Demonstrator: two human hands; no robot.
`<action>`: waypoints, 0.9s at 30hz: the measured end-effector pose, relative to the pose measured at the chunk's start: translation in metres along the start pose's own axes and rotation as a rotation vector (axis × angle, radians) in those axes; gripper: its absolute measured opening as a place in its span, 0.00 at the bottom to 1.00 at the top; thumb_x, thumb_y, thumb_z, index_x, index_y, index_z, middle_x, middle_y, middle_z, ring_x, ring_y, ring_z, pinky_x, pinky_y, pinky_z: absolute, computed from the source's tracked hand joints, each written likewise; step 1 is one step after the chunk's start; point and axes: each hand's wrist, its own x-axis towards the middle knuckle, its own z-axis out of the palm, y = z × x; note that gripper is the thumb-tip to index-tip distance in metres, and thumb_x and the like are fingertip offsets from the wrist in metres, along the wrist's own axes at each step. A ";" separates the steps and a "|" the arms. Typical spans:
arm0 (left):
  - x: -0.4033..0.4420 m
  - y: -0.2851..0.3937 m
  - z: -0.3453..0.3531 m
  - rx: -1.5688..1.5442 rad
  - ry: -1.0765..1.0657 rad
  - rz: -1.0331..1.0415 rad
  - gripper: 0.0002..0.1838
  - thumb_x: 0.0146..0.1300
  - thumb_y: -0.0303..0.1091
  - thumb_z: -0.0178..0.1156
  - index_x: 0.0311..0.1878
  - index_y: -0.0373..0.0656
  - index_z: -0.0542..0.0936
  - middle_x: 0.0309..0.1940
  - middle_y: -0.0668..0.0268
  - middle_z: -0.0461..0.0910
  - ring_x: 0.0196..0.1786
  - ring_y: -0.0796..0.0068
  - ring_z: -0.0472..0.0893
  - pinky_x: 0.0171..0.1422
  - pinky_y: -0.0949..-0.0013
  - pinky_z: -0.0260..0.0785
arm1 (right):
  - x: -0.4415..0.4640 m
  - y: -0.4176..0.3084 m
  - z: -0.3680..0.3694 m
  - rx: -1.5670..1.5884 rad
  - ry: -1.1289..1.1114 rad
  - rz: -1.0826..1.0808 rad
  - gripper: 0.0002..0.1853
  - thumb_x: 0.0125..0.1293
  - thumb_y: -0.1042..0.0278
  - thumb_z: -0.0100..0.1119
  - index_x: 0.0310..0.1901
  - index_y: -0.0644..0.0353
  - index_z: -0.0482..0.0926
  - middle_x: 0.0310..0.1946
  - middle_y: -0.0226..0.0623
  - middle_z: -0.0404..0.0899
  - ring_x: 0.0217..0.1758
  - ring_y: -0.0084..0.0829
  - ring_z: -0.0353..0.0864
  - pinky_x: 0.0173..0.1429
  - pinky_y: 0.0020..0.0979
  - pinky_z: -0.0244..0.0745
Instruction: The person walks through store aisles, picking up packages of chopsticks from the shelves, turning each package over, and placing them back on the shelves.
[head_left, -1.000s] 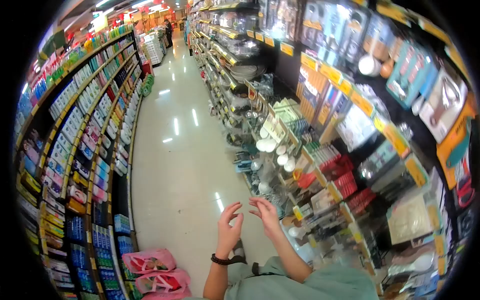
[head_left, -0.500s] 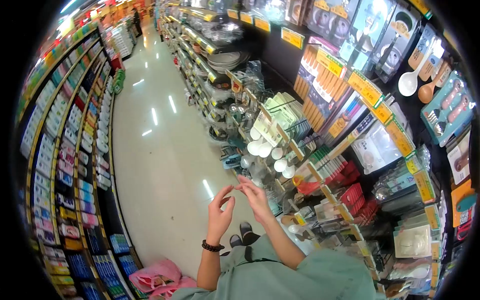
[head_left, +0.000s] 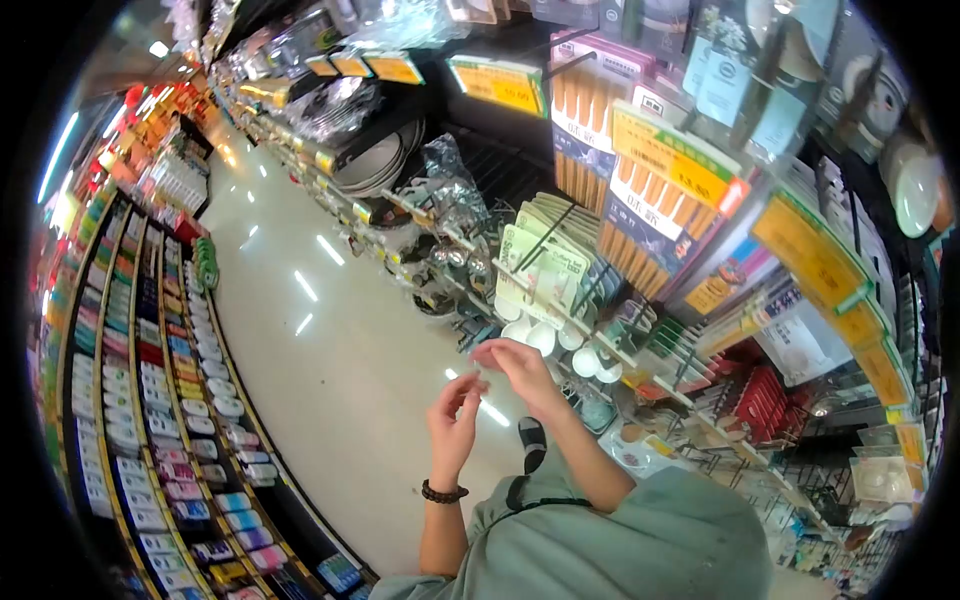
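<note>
My left hand (head_left: 453, 430), with a dark beaded bracelet (head_left: 443, 492) at its wrist, is raised over the aisle in front of my body. Its thumb and fingers are curved and apart, and no object shows in them. Just above and to the right is my right hand (head_left: 520, 372), fingers stretched toward the left and likewise holding nothing visible. The fingertips of both hands come close together; whether they touch I cannot tell. Nearest to my right hand are white spoons (head_left: 541, 338) hanging from the rack below green-and-white cards (head_left: 545, 265).
Packs of chopsticks (head_left: 640, 215) hang on the right rack behind yellow price tags (head_left: 675, 155). Stacked plates (head_left: 375, 165) sit farther up that side. Shelves of packaged goods (head_left: 165, 400) line the left. Between them runs the pale shiny floor (head_left: 300, 370). My shoe (head_left: 532, 440) shows below.
The view has shifted, so the right rack looks closer and the chopstick packs larger. The pink bag at lower left has left the view. My hands stay raised close together.
</note>
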 end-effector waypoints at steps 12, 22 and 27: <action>0.161 0.056 -0.007 0.434 -0.172 0.343 0.08 0.68 0.32 0.62 0.41 0.36 0.83 0.24 0.58 0.84 0.17 0.72 0.79 0.22 0.68 0.67 | 0.072 -0.065 0.012 -0.012 -0.073 -0.057 0.29 0.78 0.71 0.48 0.76 0.57 0.52 0.56 0.41 0.76 0.60 0.31 0.77 0.67 0.34 0.70; 0.298 0.079 -0.042 0.056 -1.135 0.360 0.15 0.66 0.28 0.63 0.54 0.33 0.80 0.45 0.53 0.84 0.44 0.66 0.85 0.47 0.69 0.75 | 0.126 -0.076 0.044 -0.385 0.519 -0.394 0.13 0.77 0.69 0.50 0.52 0.69 0.80 0.56 0.42 0.78 0.57 0.30 0.79 0.61 0.33 0.73; 0.294 0.105 0.000 0.448 -0.305 0.942 0.31 0.68 0.26 0.59 0.73 0.35 0.63 0.78 0.47 0.54 0.81 0.53 0.53 0.79 0.53 0.51 | 0.128 -0.080 0.024 -0.228 0.874 -0.372 0.17 0.80 0.67 0.47 0.62 0.68 0.74 0.59 0.43 0.79 0.61 0.30 0.78 0.62 0.34 0.74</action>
